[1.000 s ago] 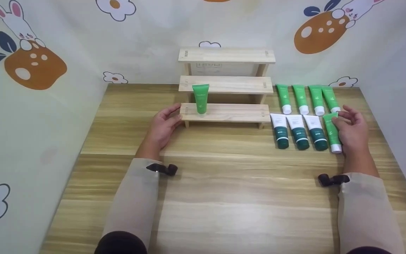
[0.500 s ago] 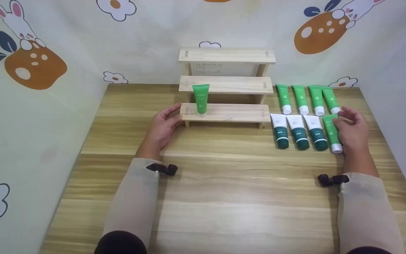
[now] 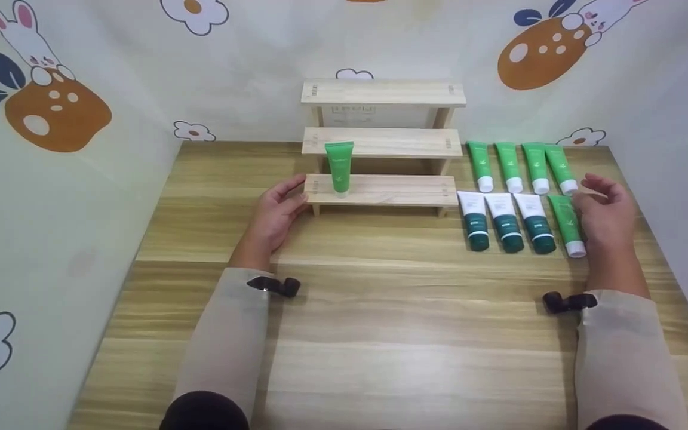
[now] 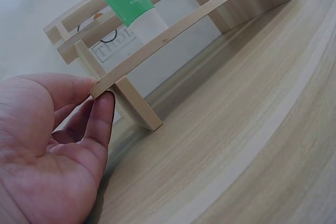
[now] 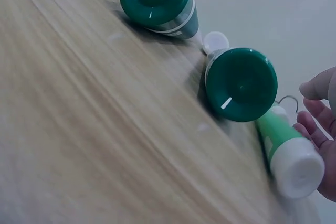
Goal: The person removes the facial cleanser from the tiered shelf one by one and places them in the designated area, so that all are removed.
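At the left end of the lowest shelf on a three-tier wooden stand [image 3: 401,194], my left hand [image 3: 275,215] pinches the board's corner; the left wrist view shows thumb and fingers on its tip. A green tube [image 3: 339,166] stands cap-down on that shelf, towards its left side. My right hand [image 3: 608,215] is just right of a green tube with a white cap [image 3: 566,224] lying on the table. Its fingers are loosely bent and hold nothing; in the right wrist view the fingertips [image 5: 304,129] are close beside this tube, and contact is unclear.
Left of that lying tube are several white-and-dark-green tubes [image 3: 504,224] in a row. Behind them lie more green tubes [image 3: 508,167], caps towards me. The wood-grain table [image 3: 404,310] is bounded by a printed wall covering [image 3: 248,71].
My right hand has shifted to the right, away from the upper end of the lying green tube. That tube has moved slightly right. My left hand stays on the stand.
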Motion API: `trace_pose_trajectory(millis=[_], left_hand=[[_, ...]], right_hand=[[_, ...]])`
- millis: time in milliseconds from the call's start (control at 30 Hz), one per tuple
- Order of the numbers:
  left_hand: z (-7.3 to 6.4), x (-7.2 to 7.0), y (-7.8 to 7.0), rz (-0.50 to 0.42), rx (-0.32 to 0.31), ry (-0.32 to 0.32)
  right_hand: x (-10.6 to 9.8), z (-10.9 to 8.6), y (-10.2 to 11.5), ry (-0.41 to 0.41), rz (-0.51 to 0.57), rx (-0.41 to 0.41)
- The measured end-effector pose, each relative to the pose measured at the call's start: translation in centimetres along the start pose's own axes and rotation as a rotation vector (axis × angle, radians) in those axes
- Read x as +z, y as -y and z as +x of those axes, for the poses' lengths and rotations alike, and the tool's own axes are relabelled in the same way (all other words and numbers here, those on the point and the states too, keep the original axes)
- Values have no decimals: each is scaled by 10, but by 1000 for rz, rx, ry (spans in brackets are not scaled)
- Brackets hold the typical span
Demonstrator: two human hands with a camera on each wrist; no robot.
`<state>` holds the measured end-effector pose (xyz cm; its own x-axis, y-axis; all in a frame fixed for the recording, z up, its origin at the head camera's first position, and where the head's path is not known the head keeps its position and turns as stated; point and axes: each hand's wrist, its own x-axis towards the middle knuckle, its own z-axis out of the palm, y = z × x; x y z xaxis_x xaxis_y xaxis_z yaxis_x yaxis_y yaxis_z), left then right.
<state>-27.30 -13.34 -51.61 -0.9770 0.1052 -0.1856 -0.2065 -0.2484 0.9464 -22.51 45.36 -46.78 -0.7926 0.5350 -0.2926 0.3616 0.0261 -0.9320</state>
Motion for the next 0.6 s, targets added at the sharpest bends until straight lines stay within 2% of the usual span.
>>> trace_pose_trajectory(millis=[100,233,367,533,600], left_hand=[[0,1,0,2,0,-4],[-1,1,1,1,0,-13],[-2,2,0,-1,2,-14],[-1,1,1,1,2,-13],[-1,1,1,3,2,-13]], right_hand=[[4,-8,7,6,-14,-59],[19,-20,14,27,0,-195],[40,-33,19,113,71,-272],[73,-49,21,203,-23,-354],[85,-56,22,233,-21,-386]])
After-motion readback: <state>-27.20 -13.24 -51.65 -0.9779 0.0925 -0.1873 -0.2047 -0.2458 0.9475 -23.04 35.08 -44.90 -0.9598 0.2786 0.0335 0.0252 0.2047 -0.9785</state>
